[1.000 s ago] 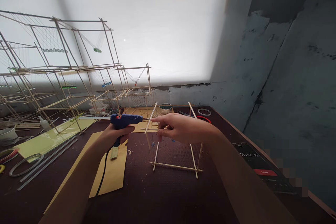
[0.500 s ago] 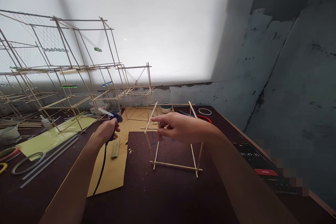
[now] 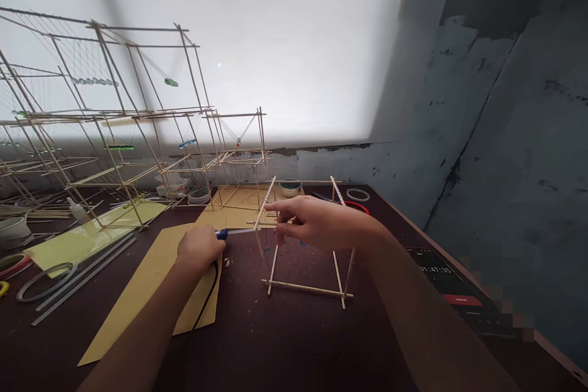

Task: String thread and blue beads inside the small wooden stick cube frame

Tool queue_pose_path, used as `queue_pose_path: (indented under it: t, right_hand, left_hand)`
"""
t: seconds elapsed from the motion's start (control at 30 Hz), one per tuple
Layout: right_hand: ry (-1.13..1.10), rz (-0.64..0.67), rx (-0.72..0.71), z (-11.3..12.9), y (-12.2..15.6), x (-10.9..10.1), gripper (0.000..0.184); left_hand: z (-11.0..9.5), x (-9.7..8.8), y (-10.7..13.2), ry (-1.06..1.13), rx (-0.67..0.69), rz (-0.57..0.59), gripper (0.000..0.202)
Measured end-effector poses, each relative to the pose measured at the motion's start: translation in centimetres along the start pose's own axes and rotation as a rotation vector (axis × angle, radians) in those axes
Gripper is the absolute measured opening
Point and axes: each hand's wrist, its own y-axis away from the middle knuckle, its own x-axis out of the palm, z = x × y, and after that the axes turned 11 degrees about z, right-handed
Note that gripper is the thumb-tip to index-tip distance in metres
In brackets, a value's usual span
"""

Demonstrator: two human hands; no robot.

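My left hand (image 3: 201,251) is wrapped round a blue glue gun (image 3: 222,234), with a black cord trailing below. A thin whitish stick (image 3: 243,231) extends rightward from the gun to the near left corner of a small wooden stick frame (image 3: 301,288). My right hand (image 3: 307,218) reaches over this frame from the right. Its index fingertip rests on the upper left stick, while the other fingers curl beneath, partly hidden. Inside the frame a small blue bead (image 3: 268,250) hangs on a thread, beside the right fingers.
Larger stick frames (image 3: 138,113) with hanging beads stand at left. Yellow card (image 3: 151,282) lies under my left arm. A bowl (image 3: 291,187), a grey ring (image 3: 358,195) and red-handled scissors (image 3: 357,207) lie behind the small frame. A phone (image 3: 441,275) showing a timer lies right.
My left hand has moved right and down with the glue gun, turning it so the whitish stick now points right toward the frame. My right hand has stayed in place.
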Motion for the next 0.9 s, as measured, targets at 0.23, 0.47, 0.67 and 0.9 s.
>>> queue_pose_path:
  t: [0.23,0.47,0.67,0.9]
  right_hand:
    - [0.028,-0.009,0.004,-0.1,0.1,0.0,0.055]
    - [0.012,-0.008,-0.003,-0.2,0.0,0.0,0.058]
    - [0.052,-0.018,-0.042,-0.1,-0.1,0.0,0.054]
    - [0.037,-0.016,-0.023,0.1,0.1,0.0,0.057]
  left_hand:
    - [-1.4,-0.6,1.2,-0.135,-0.125,0.012,0.027]
    - [-3.5,-5.8,4.9,0.176,0.593,-0.424,0.033]
    - [-6.3,-7.0,5.9,-0.051,0.937,-0.57,0.026]
    - [-6.0,-6.7,5.0,-0.178,1.023,-0.704,0.014]
